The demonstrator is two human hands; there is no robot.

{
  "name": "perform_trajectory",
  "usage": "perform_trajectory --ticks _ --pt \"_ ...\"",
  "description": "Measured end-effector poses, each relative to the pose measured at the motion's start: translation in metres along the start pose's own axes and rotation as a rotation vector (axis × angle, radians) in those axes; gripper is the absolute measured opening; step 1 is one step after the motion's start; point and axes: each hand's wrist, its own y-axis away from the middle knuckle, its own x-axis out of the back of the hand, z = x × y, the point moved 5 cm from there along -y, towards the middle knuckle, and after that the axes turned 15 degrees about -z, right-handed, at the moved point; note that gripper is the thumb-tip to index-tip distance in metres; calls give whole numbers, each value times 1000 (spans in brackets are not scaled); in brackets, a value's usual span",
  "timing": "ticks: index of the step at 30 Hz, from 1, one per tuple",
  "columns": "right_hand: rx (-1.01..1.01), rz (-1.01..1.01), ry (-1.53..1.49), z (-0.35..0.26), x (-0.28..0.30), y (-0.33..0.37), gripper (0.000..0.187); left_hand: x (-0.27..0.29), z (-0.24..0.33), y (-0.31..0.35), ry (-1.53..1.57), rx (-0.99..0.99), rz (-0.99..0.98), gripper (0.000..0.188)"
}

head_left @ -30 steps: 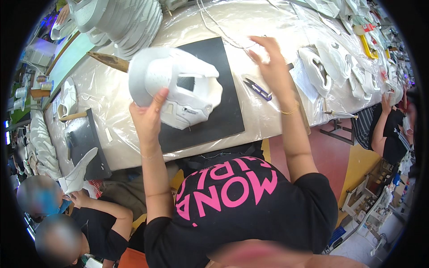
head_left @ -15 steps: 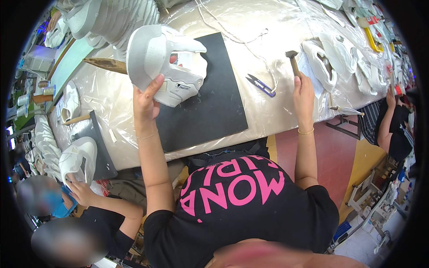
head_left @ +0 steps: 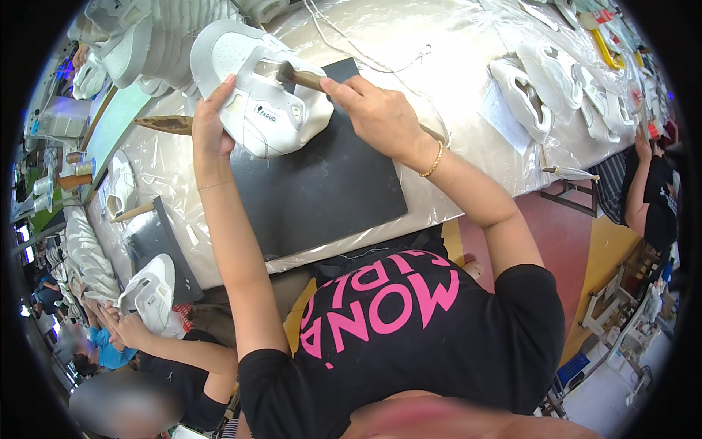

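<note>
A white shoe upper (head_left: 274,132) with grey panels is up in front of me, tilted over the black mat (head_left: 322,183). My left hand (head_left: 213,121) grips its edge, thumb on the outer side. My right hand (head_left: 384,117) is closed round the wooden handle of a small hammer (head_left: 308,79). The hammer's dark metal head lies at the upper's opening; whether it presses on the material I cannot tell. Left of my left hand a pointed piece of brown wood (head_left: 157,124) sticks out.
Stacked white uppers (head_left: 172,44) stand at the far left, and more uppers (head_left: 523,99) lie at the right on a paper sheet (head_left: 504,121). White cord (head_left: 373,64) crosses the plastic-covered table (head_left: 461,44). At the left a co-worker's hands (head_left: 128,329) are by another upper (head_left: 152,293).
My right hand has swung left with the hammer, from beside the right-hand uppers to the upper in my left hand. That upper has shifted slightly left and up. The purple snips are now hidden.
</note>
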Motion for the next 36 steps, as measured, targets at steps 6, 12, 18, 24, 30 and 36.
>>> perform_trajectory --ticks 6,12,18,24,30,36 --pt "-30 -55 -9 3 1 7 52 -6 -1 1 -35 -31 -69 39" --pt "-51 -202 33 10 -25 18 49 11 -4 20 -191 -49 -44 47" --pt "-39 -189 44 13 -28 21 47 5 -54 85 -178 120 -17 67" --pt "87 -31 -37 -6 0 25 48 -5 -79 97 -316 34 -28 39" --pt "8 -214 67 -6 -7 23 54 -4 -76 98 -323 46 -4 35" --pt "137 -63 13 -20 -6 36 57 8 -92 109 -312 8 18 31"
